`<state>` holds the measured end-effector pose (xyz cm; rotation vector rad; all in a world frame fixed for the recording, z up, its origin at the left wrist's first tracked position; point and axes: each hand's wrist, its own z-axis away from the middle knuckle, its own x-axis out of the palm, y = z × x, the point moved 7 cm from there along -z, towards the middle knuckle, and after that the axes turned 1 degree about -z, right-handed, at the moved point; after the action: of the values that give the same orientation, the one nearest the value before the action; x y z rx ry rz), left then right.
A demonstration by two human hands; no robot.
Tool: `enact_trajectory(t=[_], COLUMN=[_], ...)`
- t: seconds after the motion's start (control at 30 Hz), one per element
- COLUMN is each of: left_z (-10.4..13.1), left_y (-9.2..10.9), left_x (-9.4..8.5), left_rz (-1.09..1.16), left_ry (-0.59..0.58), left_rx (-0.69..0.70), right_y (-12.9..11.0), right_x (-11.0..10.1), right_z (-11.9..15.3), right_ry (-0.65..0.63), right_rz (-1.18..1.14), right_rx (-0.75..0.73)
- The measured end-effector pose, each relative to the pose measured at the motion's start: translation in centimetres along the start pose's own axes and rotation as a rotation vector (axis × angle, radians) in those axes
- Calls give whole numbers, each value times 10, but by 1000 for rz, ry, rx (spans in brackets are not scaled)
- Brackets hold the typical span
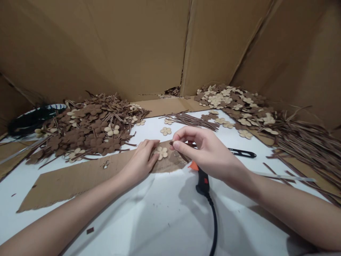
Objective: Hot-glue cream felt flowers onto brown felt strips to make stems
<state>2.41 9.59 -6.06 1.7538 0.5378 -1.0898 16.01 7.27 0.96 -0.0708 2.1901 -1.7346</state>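
Note:
My left hand (145, 154) rests on a cardboard strip (66, 177), its fingertips closed at the left edge of a cream felt flower (161, 153). To the right, my right hand (197, 147) pinches a small brown strip piece (171, 142) just above the cardboard. Below that hand lies a glue gun (203, 179) with an orange part and a black cord, partly hidden by the hand. Another cream flower (165, 131) lies behind, on the white surface.
Piles of brown and cream flowers stand at left (98, 131) and back right (231, 99). Brown strips (194, 121) lie behind my right hand, more (314, 149) at far right. A black tool (243, 153) lies beside my right wrist. Cardboard walls (133, 46) rise behind.

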Motion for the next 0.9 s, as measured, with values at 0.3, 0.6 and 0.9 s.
enact_trajectory(t=[0.3,0.6,0.9], left_z=[3,7,15], left_y=[6,5,9], left_x=[-1,-13,-13], left_rz=[19,271,814], left_ry=[37,34,-64], left_rx=[0,-145,-406], right_y=[0,7,23], right_x=[0,1,9], right_z=[0,-3,-1], right_ry=[-7,-45,-78], right_rz=[42,176,178], right_rx=[4,59,89])
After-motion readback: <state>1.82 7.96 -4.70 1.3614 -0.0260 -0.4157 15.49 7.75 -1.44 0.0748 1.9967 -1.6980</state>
